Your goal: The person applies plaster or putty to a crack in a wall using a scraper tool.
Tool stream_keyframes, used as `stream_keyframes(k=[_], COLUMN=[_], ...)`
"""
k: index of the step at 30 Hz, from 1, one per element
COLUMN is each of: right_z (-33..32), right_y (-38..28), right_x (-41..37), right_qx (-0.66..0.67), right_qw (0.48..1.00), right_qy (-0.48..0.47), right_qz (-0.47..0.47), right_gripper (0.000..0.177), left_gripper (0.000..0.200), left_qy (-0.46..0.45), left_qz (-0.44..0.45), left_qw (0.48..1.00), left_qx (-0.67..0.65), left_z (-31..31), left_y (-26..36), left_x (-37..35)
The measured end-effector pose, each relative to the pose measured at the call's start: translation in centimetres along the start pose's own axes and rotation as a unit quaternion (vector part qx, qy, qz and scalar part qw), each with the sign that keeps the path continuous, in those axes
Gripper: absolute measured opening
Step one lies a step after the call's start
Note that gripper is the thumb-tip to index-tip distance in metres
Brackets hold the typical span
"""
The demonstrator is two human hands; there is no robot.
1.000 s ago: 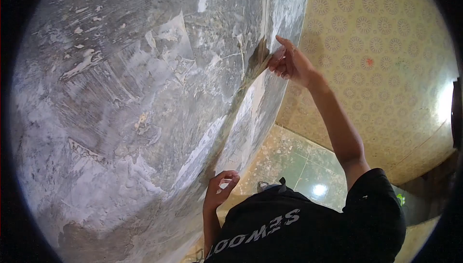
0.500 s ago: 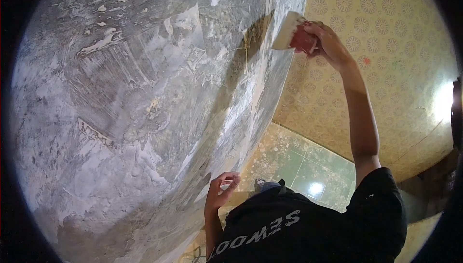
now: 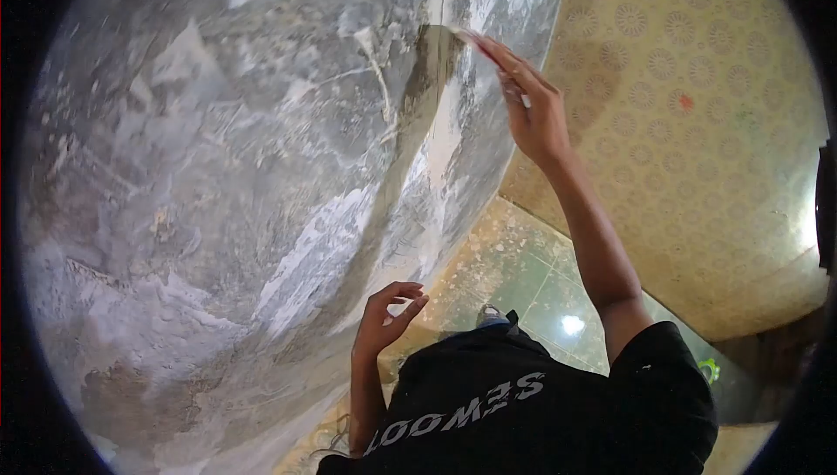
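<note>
My right hand (image 3: 536, 113) is closed round a putty knife (image 3: 482, 46) with a red grip, now seen nearly edge-on. Its blade tip meets the grey plastered wall (image 3: 261, 152) beside a pale vertical strip of filler (image 3: 445, 131). The fingers lie stretched along the tool, and a dark shadow falls on the wall by the blade. Lower down, my left hand (image 3: 388, 314) hangs near the wall's lower part with loosely curled fingers. A gap shows between its thumb and fingers, and I see nothing held in it.
On the right stands a yellowish patterned wall (image 3: 671, 161) with a small red mark. Green floor tiles (image 3: 523, 288), spotted with pale splashes, lie below and reflect a bright light. A small green object (image 3: 709, 371) sits beside my right sleeve.
My right hand has moved left, away from the patterned wall side, and turned the putty knife from face-on to edge-on against the wall. The left hand has shifted slightly left and up. The view has shifted.
</note>
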State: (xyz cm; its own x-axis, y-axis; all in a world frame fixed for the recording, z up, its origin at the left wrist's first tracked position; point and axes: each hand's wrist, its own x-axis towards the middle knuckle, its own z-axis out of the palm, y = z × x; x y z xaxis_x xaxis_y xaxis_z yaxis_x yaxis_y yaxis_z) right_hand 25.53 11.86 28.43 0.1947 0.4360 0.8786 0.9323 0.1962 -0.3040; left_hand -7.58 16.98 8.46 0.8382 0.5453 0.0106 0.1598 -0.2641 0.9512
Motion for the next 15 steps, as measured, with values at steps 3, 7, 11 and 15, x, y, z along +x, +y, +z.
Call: stream_keyframes(k=[3,7,11,15], right_z=[-2.0,-3.2,0.5,3.8], right_y=[3.9,11.0,15.0,13.9], right_x=[-1.4,-1.6,-2.0,-3.2], right_qx=[0.089,0.329,0.359,0.394], right_qw=[0.979,0.895,0.885,0.874], right_qy=[-0.021,-0.128,-0.154,-0.154], right_qz=[0.18,0.272,0.254,0.238], right_gripper=[0.032,0.022,0.017,0.017], left_gripper=[0.024,0.026,0.029,0.028], left_qy=[0.046,0.087,0.112,0.152], left_qz=[-0.035,-0.067,-0.081,-0.13], left_qw=[0.998,0.993,0.99,0.98], left_qx=[-0.005,-0.033,0.035,0.011], left_z=[1.1,2.2,2.7,3.4], left_y=[1.5,1.4,0.0,1.8], left_x=[0.6,0.5,-0.5,-1.2])
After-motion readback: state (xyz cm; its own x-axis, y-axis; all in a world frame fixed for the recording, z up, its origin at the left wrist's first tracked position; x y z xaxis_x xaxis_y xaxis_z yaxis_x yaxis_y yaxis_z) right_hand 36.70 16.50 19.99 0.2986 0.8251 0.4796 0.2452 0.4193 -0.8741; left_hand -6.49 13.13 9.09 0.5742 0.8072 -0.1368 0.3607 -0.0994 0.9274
